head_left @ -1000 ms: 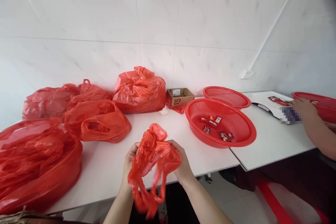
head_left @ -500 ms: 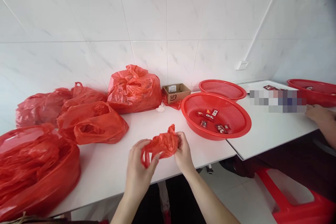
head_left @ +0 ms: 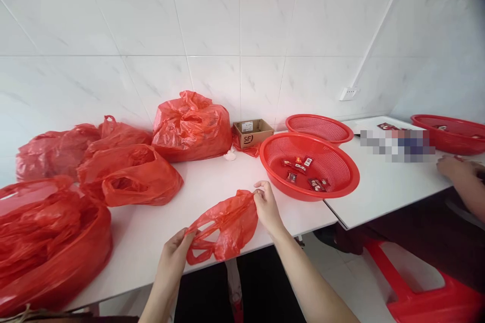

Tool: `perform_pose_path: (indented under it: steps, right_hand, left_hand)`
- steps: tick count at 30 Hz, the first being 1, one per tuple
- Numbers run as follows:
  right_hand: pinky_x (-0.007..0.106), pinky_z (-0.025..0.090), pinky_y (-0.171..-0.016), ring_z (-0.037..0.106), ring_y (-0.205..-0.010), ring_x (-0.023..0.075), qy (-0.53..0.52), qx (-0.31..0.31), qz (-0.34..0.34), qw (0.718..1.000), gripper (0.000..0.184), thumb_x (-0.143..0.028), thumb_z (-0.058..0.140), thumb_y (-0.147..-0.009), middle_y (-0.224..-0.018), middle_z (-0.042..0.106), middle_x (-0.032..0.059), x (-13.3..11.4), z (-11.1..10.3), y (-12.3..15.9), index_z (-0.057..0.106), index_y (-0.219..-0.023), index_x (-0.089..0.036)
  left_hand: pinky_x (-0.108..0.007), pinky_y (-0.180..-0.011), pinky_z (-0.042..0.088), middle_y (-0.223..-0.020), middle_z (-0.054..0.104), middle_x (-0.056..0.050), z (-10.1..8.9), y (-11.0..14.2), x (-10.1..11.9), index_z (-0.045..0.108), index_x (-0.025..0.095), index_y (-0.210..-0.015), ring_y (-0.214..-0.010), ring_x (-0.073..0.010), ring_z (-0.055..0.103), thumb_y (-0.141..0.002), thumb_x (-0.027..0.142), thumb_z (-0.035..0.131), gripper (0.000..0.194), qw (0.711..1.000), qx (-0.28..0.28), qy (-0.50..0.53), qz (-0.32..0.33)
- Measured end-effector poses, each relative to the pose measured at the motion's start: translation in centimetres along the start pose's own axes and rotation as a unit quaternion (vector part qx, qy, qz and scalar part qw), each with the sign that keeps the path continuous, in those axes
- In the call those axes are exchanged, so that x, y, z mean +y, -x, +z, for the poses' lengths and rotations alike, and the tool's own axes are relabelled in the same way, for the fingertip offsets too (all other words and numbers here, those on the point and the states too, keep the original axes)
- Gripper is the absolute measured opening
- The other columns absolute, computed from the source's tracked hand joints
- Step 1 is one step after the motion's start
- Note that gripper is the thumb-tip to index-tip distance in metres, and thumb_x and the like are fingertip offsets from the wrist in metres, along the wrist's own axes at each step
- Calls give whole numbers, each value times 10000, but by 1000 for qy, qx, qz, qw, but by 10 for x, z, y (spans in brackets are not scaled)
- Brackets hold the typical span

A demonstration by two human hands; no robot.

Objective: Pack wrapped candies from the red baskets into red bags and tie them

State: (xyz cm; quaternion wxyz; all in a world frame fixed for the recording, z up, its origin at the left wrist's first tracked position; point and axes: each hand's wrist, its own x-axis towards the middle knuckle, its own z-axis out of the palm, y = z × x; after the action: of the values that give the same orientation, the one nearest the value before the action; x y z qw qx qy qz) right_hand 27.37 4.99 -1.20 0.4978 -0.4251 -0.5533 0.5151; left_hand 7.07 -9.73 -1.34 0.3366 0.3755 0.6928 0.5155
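A thin red plastic bag (head_left: pixel 227 224) is stretched between my two hands over the front edge of the white table (head_left: pixel 212 181). My left hand (head_left: pixel 175 252) pinches its lower left handle, low and close to me. My right hand (head_left: pixel 266 205) pinches the bag's upper right edge, near the red mesh basket (head_left: pixel 341 181). Both hands are closed on the bag, which hangs loose and crumpled between them.
The basket holds several small wrapped sweets (head_left: pixel 303 170). A second red basket (head_left: pixel 319 126) and a small cardboard box (head_left: pixel 252 132) stand behind. Filled red bags (head_left: pixel 191 126) and a red tub of bags (head_left: pixel 49 242) fill the left. Another person's hand (head_left: pixel 454 167) rests at right.
The bag was bunched between my hands; now my hands have drawn apart, the left down toward me, and the bag is pulled out long. The other person's hand has drawn back.
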Motion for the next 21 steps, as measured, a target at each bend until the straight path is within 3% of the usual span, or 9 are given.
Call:
perform_pose_path:
  steps: [2, 5, 8, 10, 14, 18, 21]
  right_hand:
    - [240, 289, -525, 325, -516, 123, 57, -8, -30, 998, 163, -220, 423, -791, -626, 314, -83, 2, 1, -4, 407, -951, -250]
    - [242, 277, -520, 323, -494, 122, 120, -44, -45, 991, 150, -208, 412, -794, -605, 297, -87, 1, 4, -8, 418, -938, -248]
    - [233, 261, -495, 302, -467, 114, 114, -96, -35, 988, 171, -205, 404, -793, -581, 310, -96, -6, 9, -9, 437, -955, -246]
    - [223, 258, -477, 294, -462, 112, 100, -132, -22, 986, 189, -204, 394, -795, -570, 309, -100, -12, 11, -7, 454, -969, -245]
    - [218, 300, -486, 351, -467, 116, 184, -189, -50, 963, 233, -176, 389, -801, -565, 343, -96, -14, 6, -13, 487, -1002, -240]
    - [286, 415, -678, 537, -697, 170, 323, -105, -139, 930, 253, -111, 431, -781, -742, 557, -12, -17, 1, -18, 530, -987, -219]
    - [339, 440, -823, 563, -919, 210, 298, -55, -238, 923, 200, -108, 434, -829, -981, 618, 77, -32, 12, 5, 549, -966, -199]
  left_hand:
    - [-353, -786, 533, -949, 699, -83, -1, 9, -1, 631, 179, -891, -901, -260, 668, -779, 606, 620, 442, 1000, -10, -11, 0]
    - [-476, -1000, 472, -1362, 547, -112, 12, 25, 6, 530, 249, -1272, -1219, -299, 561, -780, 531, 661, 582, 990, 45, -83, 104]
    - [-548, -1057, 404, -1516, 395, -87, 33, 31, 14, 417, 341, -1429, -1350, -325, 429, -757, 423, 699, 734, 957, 56, -193, 210]
    - [-539, -1025, 422, -1464, 466, -76, 43, 26, 15, 493, 353, -1394, -1300, -329, 470, -760, 351, 676, 660, 952, 33, -210, 220]
    - [-404, -935, 468, -1095, 699, -75, 35, 6, 14, 711, 256, -1107, -1052, -280, 619, -825, 356, 583, 325, 988, -16, -90, 122]
    - [-286, -722, 489, -764, 681, -37, 13, 0, 10, 712, 181, -877, -757, -198, 627, -849, 485, 588, 329, 997, -60, 10, 43]
    - [-211, -610, 426, -683, 607, 9, 11, 3, 5, 649, 171, -801, -638, -122, 534, -826, 513, 639, 343, 994, -33, 102, -7]
